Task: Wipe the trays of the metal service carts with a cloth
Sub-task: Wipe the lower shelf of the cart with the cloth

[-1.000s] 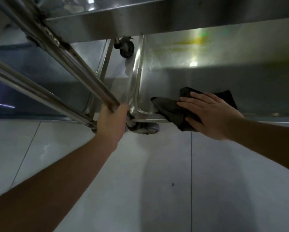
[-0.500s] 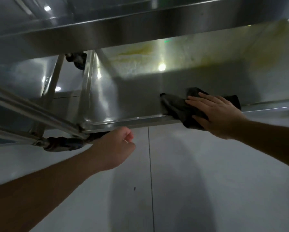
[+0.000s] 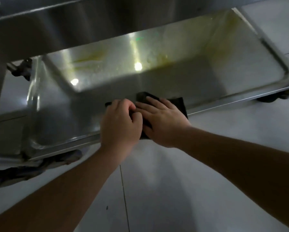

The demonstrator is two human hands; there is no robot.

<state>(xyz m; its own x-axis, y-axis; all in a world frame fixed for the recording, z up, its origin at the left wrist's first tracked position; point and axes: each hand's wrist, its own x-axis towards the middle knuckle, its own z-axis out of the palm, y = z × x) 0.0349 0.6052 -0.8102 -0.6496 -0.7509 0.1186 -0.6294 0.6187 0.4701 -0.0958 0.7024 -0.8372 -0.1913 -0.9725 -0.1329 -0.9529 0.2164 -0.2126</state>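
Overhead, upper tray (image 3: 73, 30) shades both hands (image 3: 120, 124) (left curled, right (image 3: 163, 121) flat) on cloth (image 3: 180, 104).

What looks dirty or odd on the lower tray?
Yellowish smears streak the far part of the tray, with more along its far right side. They have not been wiped: the cloth lies at the near rim under the right hand and left hand.

— How is the light?
— Dim overall. Beyond the fingers (image 3: 150, 104) two bright glare spots sit on the steel tray (image 3: 207, 77), with a pale streak running up from one.
— Shadows?
— A dark band just ahead of the fingertips; soft arm shadows on the floor (image 3: 157, 190) behind them.
— Sharpness?
— Soft, smeared leftward; edges bow.
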